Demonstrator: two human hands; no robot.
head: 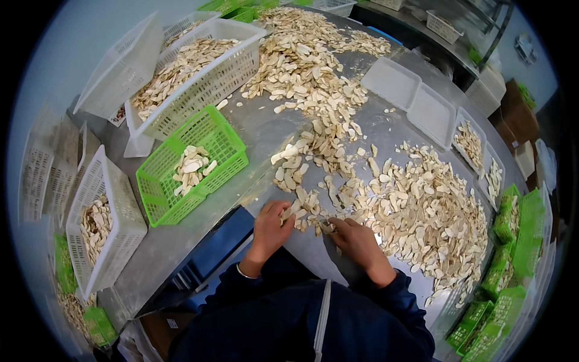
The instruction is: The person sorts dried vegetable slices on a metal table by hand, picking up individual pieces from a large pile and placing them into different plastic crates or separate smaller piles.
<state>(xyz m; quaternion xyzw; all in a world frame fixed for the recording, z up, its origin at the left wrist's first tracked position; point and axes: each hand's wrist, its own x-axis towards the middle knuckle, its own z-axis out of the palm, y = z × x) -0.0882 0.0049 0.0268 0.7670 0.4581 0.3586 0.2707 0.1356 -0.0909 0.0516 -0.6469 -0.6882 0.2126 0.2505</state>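
Observation:
Pale dried slices (307, 203), which look like sliced root, lie in a small cluster at the table's near edge. My left hand (271, 228) curls around a few of them, thumb and fingers pinching at the cluster's left side. On the other side, my right hand (357, 242) has its fingertips on a darker slice; whether it grips that slice is hard to see. A large heap of slices (429, 212) spreads to the right of my right hand. To the left stands a green plastic basket (194, 167) with a small pile of slices (192, 167) in it.
A bigger mound of slices (303, 59) covers the far part of the steel table (267, 131). White perforated crates (203, 81) stand at left, some holding slices. Shallow white trays (432, 113) line the right edge, with green baskets (506, 217) beyond.

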